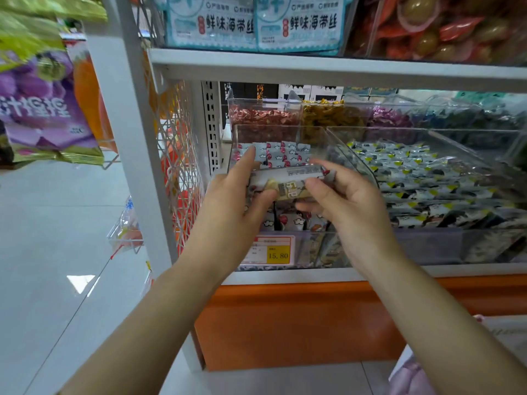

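Both hands hold a small stack of wrapped snack packets (288,182) above a clear plastic bin (236,132) on a shop shelf. My left hand (236,195) grips the stack's left end, thumb in front and fingers behind. My right hand (345,201) pinches the right end, thumb on the front of a beige packet. More white packets with red marks (281,153) fill the bin behind and below the hands.
A second clear bin (484,235) to the right holds grey and yellow packets. Bins of wrapped sweets (265,116) stand behind. A price tag (273,250) reads 15.80. A white shelf post (128,124) stands at the left, with hanging bags (42,109) beyond and blue packs (253,24) above.
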{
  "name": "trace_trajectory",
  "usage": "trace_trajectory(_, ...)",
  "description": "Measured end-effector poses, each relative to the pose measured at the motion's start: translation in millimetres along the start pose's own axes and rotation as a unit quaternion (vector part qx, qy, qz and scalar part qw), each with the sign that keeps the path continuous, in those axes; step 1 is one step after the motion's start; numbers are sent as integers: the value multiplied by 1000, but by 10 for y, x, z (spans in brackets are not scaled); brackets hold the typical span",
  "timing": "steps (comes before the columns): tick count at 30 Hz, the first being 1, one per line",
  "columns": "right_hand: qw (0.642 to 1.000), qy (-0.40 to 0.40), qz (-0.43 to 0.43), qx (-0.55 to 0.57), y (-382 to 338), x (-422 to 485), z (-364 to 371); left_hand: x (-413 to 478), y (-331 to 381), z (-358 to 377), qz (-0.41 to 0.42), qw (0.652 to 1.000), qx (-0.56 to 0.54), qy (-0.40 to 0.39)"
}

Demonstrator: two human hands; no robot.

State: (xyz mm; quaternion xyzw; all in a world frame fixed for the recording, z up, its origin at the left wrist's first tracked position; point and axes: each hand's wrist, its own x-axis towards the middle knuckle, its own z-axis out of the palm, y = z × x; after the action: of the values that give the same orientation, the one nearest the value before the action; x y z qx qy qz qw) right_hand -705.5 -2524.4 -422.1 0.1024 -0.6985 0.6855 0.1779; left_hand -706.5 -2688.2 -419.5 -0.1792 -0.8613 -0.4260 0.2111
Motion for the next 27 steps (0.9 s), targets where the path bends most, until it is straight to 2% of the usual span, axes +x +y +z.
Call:
trace_trajectory(4,994,88,-29,-60,-37,404,-20,187,-145,28,22,979,201,-19)
trace_trajectory(6,987,108,-41,-108,0,673,22,255,-246,52,3,970,238,-45)
trace_trajectory(8,978,101,-52,-176,66,935,88,279,-305,78,-12,972,228,-58)
trace_trajectory(10,969,82,-71,-222,114,1155,152,283,-312,95,-14,977,206,-57)
trace_trajectory(12,945,52,-104,-305,134,1345,201,275,-310,96,-15,979,196,-54)
trace_trajectory(14,911,-3,-124,-392,134,1488,243,267,-317,88,-15,980,191,-56)
trace_trajectory(18,860,-119,-124,-480,143,1643,388,264,-331,90,-15,982,178,-55)
trace_trajectory(22,834,-156,-112,-516,125,1775,483,272,-350,105,-12,983,176,-53)
trace_trajectory(27,811,-170,-137,-543,167,1801,543,276,-371,118,-9,985,166,-56)
